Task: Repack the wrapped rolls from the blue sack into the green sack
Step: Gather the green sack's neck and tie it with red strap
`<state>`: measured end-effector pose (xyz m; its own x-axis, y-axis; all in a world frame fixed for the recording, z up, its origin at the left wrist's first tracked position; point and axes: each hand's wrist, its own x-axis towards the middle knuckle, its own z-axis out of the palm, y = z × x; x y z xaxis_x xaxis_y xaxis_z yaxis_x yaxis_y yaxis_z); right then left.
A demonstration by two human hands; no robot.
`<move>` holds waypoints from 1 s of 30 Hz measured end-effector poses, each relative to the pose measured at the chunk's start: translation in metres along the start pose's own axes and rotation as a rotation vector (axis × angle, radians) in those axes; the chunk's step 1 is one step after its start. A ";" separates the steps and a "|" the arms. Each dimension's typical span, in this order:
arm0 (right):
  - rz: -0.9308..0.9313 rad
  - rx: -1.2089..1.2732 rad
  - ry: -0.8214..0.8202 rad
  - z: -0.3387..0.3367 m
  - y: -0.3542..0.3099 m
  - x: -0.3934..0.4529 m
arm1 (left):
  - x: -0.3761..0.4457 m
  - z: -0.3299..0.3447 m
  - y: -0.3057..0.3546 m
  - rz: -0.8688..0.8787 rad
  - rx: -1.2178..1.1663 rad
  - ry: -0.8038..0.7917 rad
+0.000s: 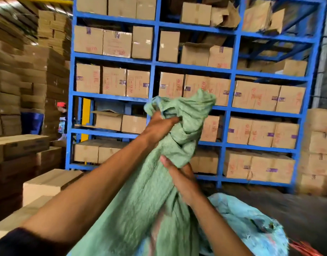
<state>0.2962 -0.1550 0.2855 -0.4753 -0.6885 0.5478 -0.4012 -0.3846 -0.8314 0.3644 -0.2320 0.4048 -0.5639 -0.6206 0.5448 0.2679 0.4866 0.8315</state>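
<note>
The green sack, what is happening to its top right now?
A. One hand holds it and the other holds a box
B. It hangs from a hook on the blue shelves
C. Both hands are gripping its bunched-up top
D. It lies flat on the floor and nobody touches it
C. The left hand grips the gathered neck of the green sack higher up, and the right hand grips it lower down.

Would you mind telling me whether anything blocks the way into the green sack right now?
Yes: the green sack is bunched shut at its neck. The left hand grips it near the top and the right hand grips it lower, so its mouth is closed. The blue sack lies beside it.
</note>
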 end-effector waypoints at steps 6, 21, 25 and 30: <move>0.178 0.569 0.605 0.016 0.039 0.030 | -0.043 -0.028 -0.014 0.085 0.230 -0.299; 0.497 -0.014 -0.169 0.006 0.097 0.019 | -0.079 -0.037 -0.175 -0.119 0.773 0.430; 0.440 0.231 0.182 0.023 0.105 0.008 | -0.107 0.013 -0.174 -0.001 0.666 -0.110; 0.456 0.513 0.364 0.006 0.113 -0.012 | -0.135 -0.048 -0.193 -0.266 0.557 -0.105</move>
<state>0.2619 -0.1939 0.1847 -0.7690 -0.6360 0.0639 0.2665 -0.4098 -0.8724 0.4263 -0.2713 0.1763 -0.6368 -0.7145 0.2899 -0.3234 0.5888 0.7407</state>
